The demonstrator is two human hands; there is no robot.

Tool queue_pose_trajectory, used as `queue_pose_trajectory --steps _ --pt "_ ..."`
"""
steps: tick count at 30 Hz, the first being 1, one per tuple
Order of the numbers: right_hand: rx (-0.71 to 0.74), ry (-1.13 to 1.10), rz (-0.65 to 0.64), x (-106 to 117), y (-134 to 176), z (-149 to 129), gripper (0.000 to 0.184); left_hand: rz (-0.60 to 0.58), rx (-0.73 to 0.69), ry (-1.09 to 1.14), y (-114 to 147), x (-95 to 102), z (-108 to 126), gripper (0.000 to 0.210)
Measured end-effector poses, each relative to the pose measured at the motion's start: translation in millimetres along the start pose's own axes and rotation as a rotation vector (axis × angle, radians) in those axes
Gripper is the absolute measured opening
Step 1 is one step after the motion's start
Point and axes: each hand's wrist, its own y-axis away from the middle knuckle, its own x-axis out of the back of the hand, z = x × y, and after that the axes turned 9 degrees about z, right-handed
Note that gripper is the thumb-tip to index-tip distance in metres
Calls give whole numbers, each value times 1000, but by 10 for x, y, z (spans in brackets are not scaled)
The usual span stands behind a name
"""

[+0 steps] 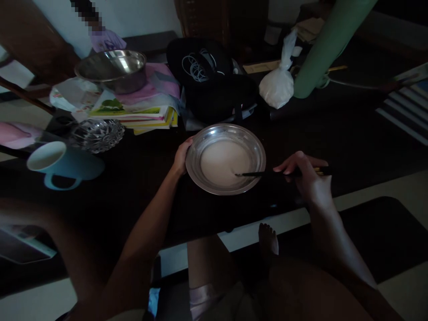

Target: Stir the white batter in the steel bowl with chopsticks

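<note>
A shiny metal bowl [257, 156] stands on the dark table and holds a milky, pale liquid [224, 161]. My left hand [182, 156] is closed on the bowl's left rim, with most of its fingers hidden behind the metal. From the right, my right hand [302, 171] grips dark chopsticks [267, 174] with gold-coloured ends. Their tips dip into the liquid near the bowl's right side. Whether there is one stick or two is hard to make out.
Left are a blue mug [75, 165], a glass dish [98, 133] and a larger metal basin [112, 73] above stacked books [147, 118]. Behind the bowl lie a black bag [214, 93], a tied bag of white powder [277, 87] and a green roll [331, 49]. A blurred arm [36, 216] shows lower left.
</note>
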Motion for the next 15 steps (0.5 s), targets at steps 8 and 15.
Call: queue_pose_trajectory --steps 8,15 --pt "2 -69 -298 -322 81 136 17 14 7 3 0 7 -2 29" --pt "135 74 -147 -379 -22 206 21 16 0 -2 -5 9 -13 35"
